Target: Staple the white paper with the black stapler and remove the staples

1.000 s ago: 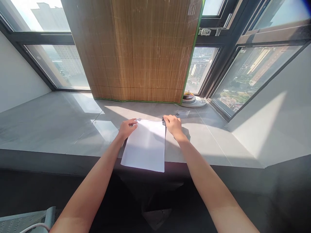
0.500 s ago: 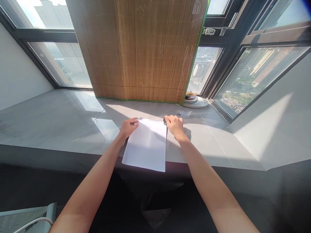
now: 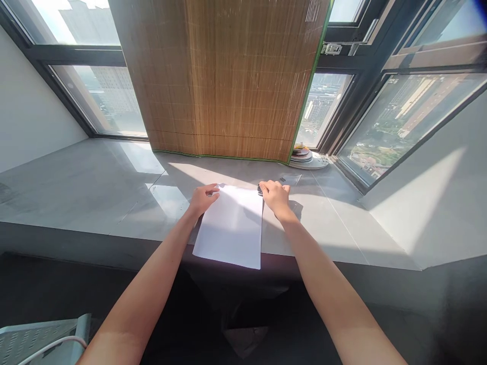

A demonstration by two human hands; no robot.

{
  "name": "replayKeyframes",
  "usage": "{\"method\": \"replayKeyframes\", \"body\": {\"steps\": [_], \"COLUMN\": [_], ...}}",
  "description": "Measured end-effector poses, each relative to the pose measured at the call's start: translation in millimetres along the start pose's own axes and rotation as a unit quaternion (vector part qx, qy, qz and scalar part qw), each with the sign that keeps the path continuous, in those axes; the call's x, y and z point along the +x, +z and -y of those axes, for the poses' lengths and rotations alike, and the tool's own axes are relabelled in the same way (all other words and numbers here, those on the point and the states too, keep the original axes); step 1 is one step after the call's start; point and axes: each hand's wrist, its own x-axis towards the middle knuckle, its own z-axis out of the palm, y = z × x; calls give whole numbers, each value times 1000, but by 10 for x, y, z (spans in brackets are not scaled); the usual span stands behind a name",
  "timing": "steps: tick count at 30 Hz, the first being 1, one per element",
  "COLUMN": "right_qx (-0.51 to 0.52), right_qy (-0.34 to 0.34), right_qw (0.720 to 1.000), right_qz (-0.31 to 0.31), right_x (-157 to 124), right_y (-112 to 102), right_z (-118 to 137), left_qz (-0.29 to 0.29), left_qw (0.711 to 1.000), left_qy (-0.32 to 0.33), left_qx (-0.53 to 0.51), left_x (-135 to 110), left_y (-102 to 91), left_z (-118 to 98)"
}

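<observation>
A white sheet of paper [image 3: 230,228] lies over the front of the window ledge, its lower edge hanging past the ledge's edge. At its upper left corner my left hand [image 3: 204,198] is closed, thumb and fingers pinching the paper's edge. My right hand [image 3: 276,195] is at the upper right corner, fingers closed on a small black object [image 3: 260,189] that touches the paper there. Fingers cover most of this object, and its kind is hard to make out.
The grey ledge [image 3: 87,187] runs under a bamboo blind [image 3: 228,81]. Stacked plates [image 3: 302,156] stand by the right window corner. A small clear piece [image 3: 291,179] lies beyond my right hand. A grey perforated item with a white cable [image 3: 49,334] is at the lower left.
The whole view has shifted slightly, so things appear a little further right. Both hands keep their places at the paper's upper corners.
</observation>
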Motion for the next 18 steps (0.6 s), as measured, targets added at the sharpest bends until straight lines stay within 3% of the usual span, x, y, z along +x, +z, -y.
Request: {"method": "replayKeyframes", "body": {"steps": [13, 18], "right_qx": [-129, -92], "right_qy": [-64, -53], "right_qw": [989, 994], "right_qz": [33, 4], "right_x": [-64, -111], "right_y": [29, -5], "right_z": [94, 13], "left_qz": [-2, 5], "left_qw": [1000, 1000], "left_qy": [7, -5], "left_qx": [2, 26], "left_x": [6, -5], "left_y": [13, 0], "left_z": [14, 4]}}
